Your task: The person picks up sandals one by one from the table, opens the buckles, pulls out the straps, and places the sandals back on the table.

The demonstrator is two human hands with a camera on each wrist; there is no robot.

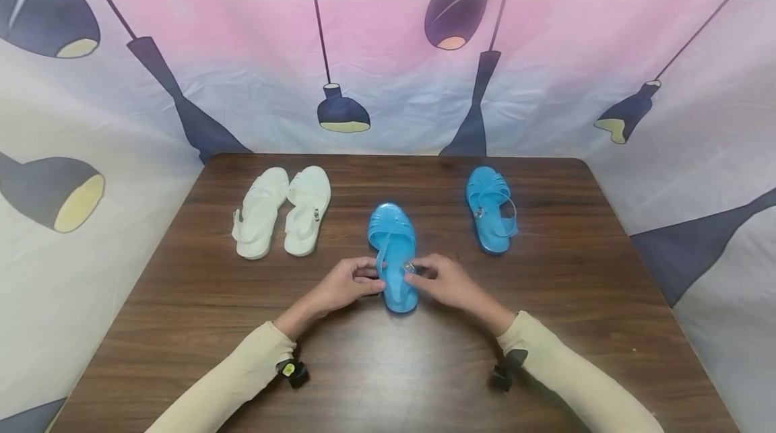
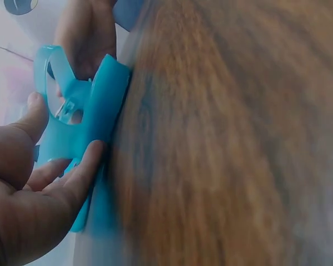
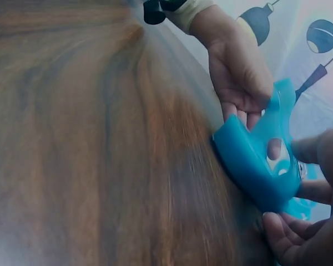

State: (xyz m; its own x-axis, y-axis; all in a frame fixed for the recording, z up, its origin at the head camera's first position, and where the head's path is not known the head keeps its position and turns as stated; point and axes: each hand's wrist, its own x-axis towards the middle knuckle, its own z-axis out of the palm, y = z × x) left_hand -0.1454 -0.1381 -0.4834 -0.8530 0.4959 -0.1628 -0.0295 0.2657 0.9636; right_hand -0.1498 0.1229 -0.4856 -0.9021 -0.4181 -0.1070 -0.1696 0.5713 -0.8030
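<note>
A blue jelly sandal (image 1: 393, 223) lies on the wooden table in front of me, toe pointing away. From its left side my left hand (image 1: 344, 285) holds it, thumb near the heel and fingers by the loose strap. On the opposite side my right hand (image 1: 450, 281) pinches the sandal at its metal buckle (image 1: 409, 267). The left wrist view shows the sandal's heel end (image 2: 108, 94) close up, with left fingers (image 2: 89, 160) along its side. In the right wrist view, right fingers (image 3: 277, 227) touch the sole's edge.
A second blue sandal (image 1: 490, 207) rests at the back right of the table (image 1: 182, 325). Two white sandals (image 1: 261, 217) stand side by side at the back left. Behind the table hangs a cloth (image 1: 394, 36) printed with lamps.
</note>
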